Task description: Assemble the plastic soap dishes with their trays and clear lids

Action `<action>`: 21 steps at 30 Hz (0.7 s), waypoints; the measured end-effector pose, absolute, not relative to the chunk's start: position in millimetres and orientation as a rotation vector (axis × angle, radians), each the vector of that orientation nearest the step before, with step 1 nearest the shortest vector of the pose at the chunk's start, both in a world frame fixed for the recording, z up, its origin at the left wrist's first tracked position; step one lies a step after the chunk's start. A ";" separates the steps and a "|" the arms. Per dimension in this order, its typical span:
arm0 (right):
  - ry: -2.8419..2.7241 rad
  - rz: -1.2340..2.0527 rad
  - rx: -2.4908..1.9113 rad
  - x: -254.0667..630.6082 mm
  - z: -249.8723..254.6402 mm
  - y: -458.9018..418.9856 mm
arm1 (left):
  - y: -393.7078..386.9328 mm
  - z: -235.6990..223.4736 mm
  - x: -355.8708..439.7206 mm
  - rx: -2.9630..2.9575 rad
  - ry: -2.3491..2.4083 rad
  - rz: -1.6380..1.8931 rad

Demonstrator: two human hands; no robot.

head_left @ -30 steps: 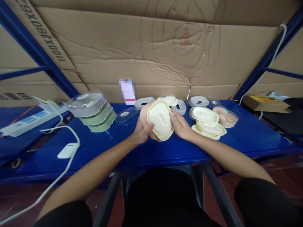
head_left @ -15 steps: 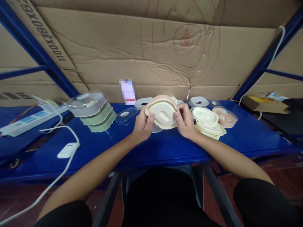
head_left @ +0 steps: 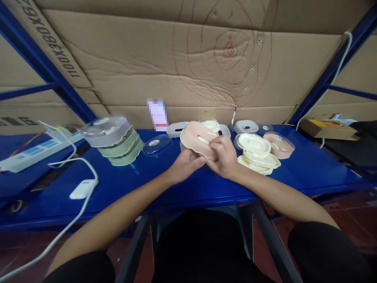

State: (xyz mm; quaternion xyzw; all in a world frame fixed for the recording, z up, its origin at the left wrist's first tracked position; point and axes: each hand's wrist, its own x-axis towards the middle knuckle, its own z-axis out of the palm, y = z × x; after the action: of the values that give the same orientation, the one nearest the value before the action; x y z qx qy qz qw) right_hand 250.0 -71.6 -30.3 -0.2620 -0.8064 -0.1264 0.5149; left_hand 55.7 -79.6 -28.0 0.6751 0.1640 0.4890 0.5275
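Observation:
Both hands meet over the middle of the blue table (head_left: 309,173), holding a peach-pink oval plastic dish (head_left: 193,135) with a cream piece showing inside it. My left hand (head_left: 185,165) grips its near left edge with fingers curled. My right hand (head_left: 224,157) is closed over its near right side, thumb pressing on the cream part. Just to the right lies a stack of cream oval lids (head_left: 256,151).
A stack of green scalloped dishes under a clear lid (head_left: 113,137) stands at left, with a clear lid (head_left: 156,143) beside it. Grey boxes (head_left: 246,126) and a pink dish (head_left: 279,143) sit at the back right. A white cable and mouse-shaped adapter (head_left: 82,188) lie at left.
The dish was turned over from showing its cream underside to its pink side and lowered toward the table. Both hands closed in on its near edge.

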 end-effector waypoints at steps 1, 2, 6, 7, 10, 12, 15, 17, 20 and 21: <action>-1.999 -0.375 -0.579 247.8 -30.7 -72.0 | -80.8 -28.0 56.8 1.583 0.447 1.231; -2.054 -0.431 -0.539 245.5 -30.3 -72.7 | -81.2 -28.0 57.8 1.538 0.508 1.307; -2.239 -0.381 -0.512 241.7 -21.5 -76.3 | -74.9 -27.2 59.1 1.307 0.666 1.491; -2.260 -0.324 -0.514 243.3 -18.1 -75.9 | -71.6 -26.9 58.5 1.245 0.679 1.495; -2.158 -0.220 -0.646 255.2 -10.1 -66.5 | -60.2 -25.4 54.9 1.066 0.671 1.544; -2.039 -0.219 -0.877 268.2 -9.1 -53.1 | -52.7 -23.9 51.0 1.004 0.647 1.610; -2.012 -0.212 -1.204 290.6 -12.8 -28.5 | -43.8 -21.4 44.0 1.012 0.645 1.653; -2.075 -0.162 -1.325 303.1 -14.2 -12.9 | -39.2 -20.2 39.3 1.043 0.659 1.660; -2.228 -0.059 -1.402 310.8 -7.2 11.1 | -32.8 -19.3 32.7 1.027 0.660 1.691; -2.299 -0.037 -1.404 309.6 -2.2 20.5 | -30.6 -19.1 30.6 0.998 0.661 1.708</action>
State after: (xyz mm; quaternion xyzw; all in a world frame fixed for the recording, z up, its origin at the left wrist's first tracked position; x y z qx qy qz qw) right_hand 309.6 20.5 -2.2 -0.5082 -0.8320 -0.0132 0.2219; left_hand 30.6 -30.6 -19.1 0.4135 0.2738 0.7072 0.5038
